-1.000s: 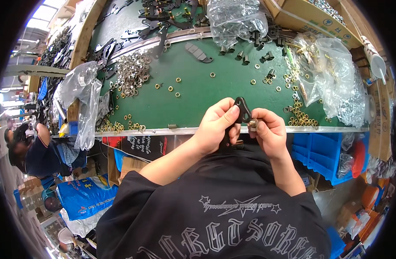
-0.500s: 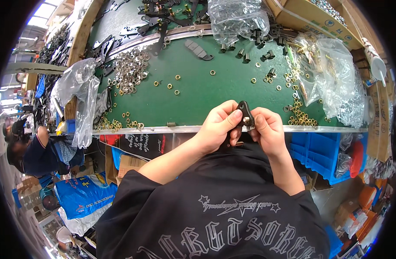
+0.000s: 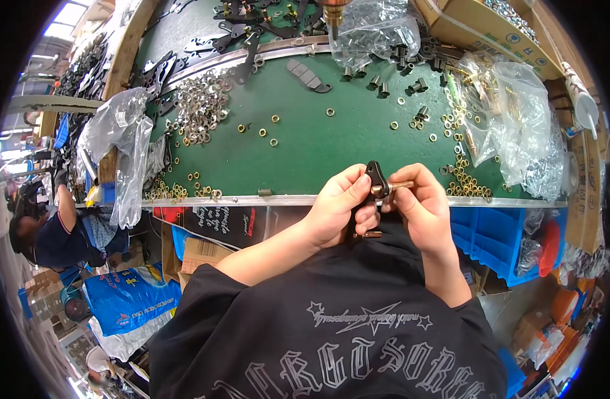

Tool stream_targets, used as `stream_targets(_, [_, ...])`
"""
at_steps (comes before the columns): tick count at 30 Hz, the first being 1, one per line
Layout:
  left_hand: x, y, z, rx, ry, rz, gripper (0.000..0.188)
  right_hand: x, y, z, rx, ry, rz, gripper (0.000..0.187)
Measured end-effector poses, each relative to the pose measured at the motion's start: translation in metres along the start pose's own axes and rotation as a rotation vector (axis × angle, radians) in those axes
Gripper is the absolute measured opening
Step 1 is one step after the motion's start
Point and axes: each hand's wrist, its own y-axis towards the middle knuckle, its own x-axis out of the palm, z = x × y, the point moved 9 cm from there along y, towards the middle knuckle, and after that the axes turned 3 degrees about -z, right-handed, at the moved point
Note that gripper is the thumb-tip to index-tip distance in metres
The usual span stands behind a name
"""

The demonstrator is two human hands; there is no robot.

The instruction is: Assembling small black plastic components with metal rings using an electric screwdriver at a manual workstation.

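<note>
L hand (image 3: 341,207) grips blk bracket (image 3: 376,179), R hand (image 3: 424,206) pinches brass-toned pin (image 3: 404,184) up against it, both at the near edge of the counter (image 3: 311,153), w/ metal trim (image 3: 291,201) along it. Mostly open green room beyond, btwn silver washer heap (image 3: 202,106) on L & gold rings (image 3: 476,189) on R; few loose ones in it. Bracket flat, rounded at top; pin shiny, cyl. Plastic bag (image 3: 521,126) far R: clear, crinkled.

Left grip (image 3: 338,207) just beside right grip (image 3: 423,206), both apparently in pinches
</note>
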Motion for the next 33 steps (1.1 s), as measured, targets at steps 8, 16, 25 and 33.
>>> stream_targets(8, [0.0,0.0,0.001,0.014,0.016,-0.06,0.03,0.001,-0.009,-0.036,-0.509,-0.739,-0.009,0.02])
stream_targets(16, [0.009,-0.003,0.028,0.046,0.371,-0.097,0.024,0.0,0.002,0.017,0.25,0.034,-0.35,0.029])
stream_targets(25, [-0.001,-0.004,0.022,-0.059,0.294,0.005,0.027,0.018,-0.005,-0.028,-0.192,-0.439,-0.155,0.031])
stream_targets(33, [-0.001,-0.007,0.007,-0.055,-0.11,-0.023,0.021,0.019,-0.011,-0.035,-0.385,-0.631,0.004,0.016])
